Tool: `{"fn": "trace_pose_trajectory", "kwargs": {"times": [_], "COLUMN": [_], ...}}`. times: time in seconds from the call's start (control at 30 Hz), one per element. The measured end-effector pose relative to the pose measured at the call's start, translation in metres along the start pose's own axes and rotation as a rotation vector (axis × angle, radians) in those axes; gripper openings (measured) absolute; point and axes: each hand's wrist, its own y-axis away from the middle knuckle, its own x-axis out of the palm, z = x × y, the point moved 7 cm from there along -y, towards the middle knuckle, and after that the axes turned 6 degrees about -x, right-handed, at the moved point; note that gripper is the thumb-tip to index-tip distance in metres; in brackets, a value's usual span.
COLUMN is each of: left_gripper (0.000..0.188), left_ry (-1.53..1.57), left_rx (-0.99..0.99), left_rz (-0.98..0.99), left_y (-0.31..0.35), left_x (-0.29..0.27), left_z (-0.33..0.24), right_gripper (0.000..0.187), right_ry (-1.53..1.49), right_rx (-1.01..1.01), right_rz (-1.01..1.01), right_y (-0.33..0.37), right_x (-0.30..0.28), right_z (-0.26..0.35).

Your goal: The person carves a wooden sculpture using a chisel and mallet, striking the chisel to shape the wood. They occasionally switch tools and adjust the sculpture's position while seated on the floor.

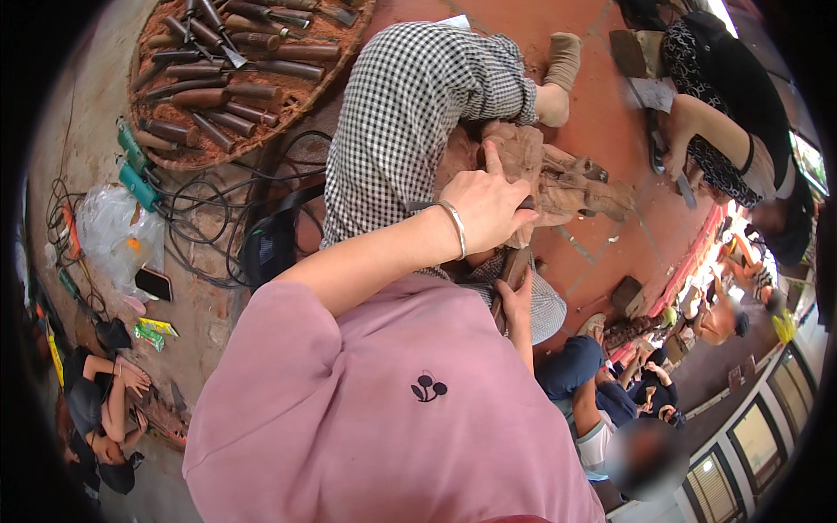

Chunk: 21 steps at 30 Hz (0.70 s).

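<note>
A carved wooden figure (580, 187) in reddish-brown wood lies by my folded legs, its deeply cut shapes reaching right over the tiles. My left hand (488, 205), with a silver bangle at the wrist, presses on the near part of this carving. Its index finger is stretched along the wood, the thumb points right, and the other fingers curl down, partly hidden. Below it, close to my body, my right hand (517, 301) is closed round a brown wooden tool handle (515, 267). The tool's working end is hidden under my left hand and the carving.
Upper left, a round woven tray (299, 112) holds several wood-handled chisels (200, 98) among shavings. Black cables (214, 222), green power tools (138, 179), a plastic bag (118, 231) and a phone (153, 283) lie left. Another person (724, 113) works at upper right; several people sit lower right.
</note>
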Motion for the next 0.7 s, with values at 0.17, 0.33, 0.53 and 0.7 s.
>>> {"fn": "trace_pose_trajectory", "kwargs": {"times": [0.17,0.33,0.53,0.7], "left_gripper": [0.037,0.034,0.039,0.053], "left_ry": [0.041,0.234,0.273,0.180], "left_rx": [0.047,0.336,0.555,0.388], "left_rz": [-0.067,0.086,-0.233,-0.264], "left_y": [0.005,0.021,-0.028,-0.062], "left_x": [-0.002,-0.001,0.012,0.020], "left_z": [-0.011,-0.073,-0.096,-0.078], "right_gripper": [0.095,0.073,0.056,0.044], "right_ry": [0.007,-0.107,-0.472,-0.989], "right_rx": [0.025,-0.066,0.250,0.218], "right_rz": [0.005,0.116,0.146,-0.006], "right_y": [-0.005,-0.011,0.027,0.061], "right_x": [0.000,0.003,-0.016,-0.034], "right_z": [-0.004,0.000,0.024,0.032]}}
